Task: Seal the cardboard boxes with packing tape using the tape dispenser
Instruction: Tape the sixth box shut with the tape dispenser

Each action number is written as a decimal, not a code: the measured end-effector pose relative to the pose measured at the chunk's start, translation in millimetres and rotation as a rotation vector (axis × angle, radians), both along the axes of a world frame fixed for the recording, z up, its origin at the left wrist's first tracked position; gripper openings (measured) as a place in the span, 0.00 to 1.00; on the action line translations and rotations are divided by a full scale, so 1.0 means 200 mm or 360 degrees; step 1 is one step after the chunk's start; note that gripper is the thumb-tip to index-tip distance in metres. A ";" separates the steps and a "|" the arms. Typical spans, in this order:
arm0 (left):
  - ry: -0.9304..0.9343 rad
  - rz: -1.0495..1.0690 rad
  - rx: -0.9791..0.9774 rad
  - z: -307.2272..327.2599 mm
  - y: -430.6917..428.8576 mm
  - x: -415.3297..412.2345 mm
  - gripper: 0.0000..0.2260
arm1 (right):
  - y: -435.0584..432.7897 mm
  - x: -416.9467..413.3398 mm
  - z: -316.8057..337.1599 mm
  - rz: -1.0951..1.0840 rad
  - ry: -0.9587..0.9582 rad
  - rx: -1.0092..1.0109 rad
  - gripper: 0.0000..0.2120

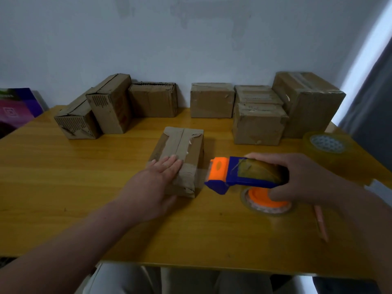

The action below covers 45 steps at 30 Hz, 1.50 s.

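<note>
- Small cardboard box (182, 145): table (84, 187) centre, top flaps shut, tape across near end.
- Left hand (157, 177): fingers straight, pressing flat on box top, grasping nothing.
- Right hand (303, 177): fingers wrapped round blue-orange tape dispenser (237, 172), 3 o'clock of box, just beside it.
- Tape strip (201, 174): spans box to dispenser.
- Other boxes (212, 100): row at 12 o'clock, against wall.
- Spare tape roll (326, 143): 2 o'clock, table edge.

Head-worn, looking forward and down over the counter (84, 209) toward the wall (191, 39), close above left hand (158, 178) and right hand (307, 177).

roughly 7 boxes (212, 100) block rear, left free
</note>
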<state>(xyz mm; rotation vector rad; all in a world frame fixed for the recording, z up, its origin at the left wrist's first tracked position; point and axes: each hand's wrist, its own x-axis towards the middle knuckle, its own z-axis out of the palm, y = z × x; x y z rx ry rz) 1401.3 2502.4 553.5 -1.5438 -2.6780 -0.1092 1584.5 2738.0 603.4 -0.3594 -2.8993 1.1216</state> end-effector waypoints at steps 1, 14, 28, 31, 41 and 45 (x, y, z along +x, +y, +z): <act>0.0007 0.0005 -0.0004 0.00 0.00 0.00 0.38 | 0.01 0.01 -0.01 0.0001 -0.0030 0.0019 0.36; 0.0039 0.0077 -0.0010 0.01 0.03 0.03 0.36 | -0.09 -0.24 0.07 0.0026 -0.0426 0.0235 0.35; 0.0078 0.0126 0.0113 -0.01 0.04 0.01 0.29 | -0.10 -0.26 0.02 -0.0077 -0.0800 -0.0077 0.23; 0.0087 0.0130 0.0083 0.01 0.04 0.02 0.28 | -0.12 -0.26 0.02 -0.0158 -0.0724 -0.0012 0.25; 0.0236 0.0026 0.0455 0.04 -0.01 -0.01 0.11 | -0.09 -0.25 -0.05 -0.0613 -0.0220 0.0441 0.32; 0.0249 0.0195 0.0630 0.22 0.03 -0.06 0.11 | -0.12 -0.29 -0.13 -0.0650 -0.0397 0.0558 0.35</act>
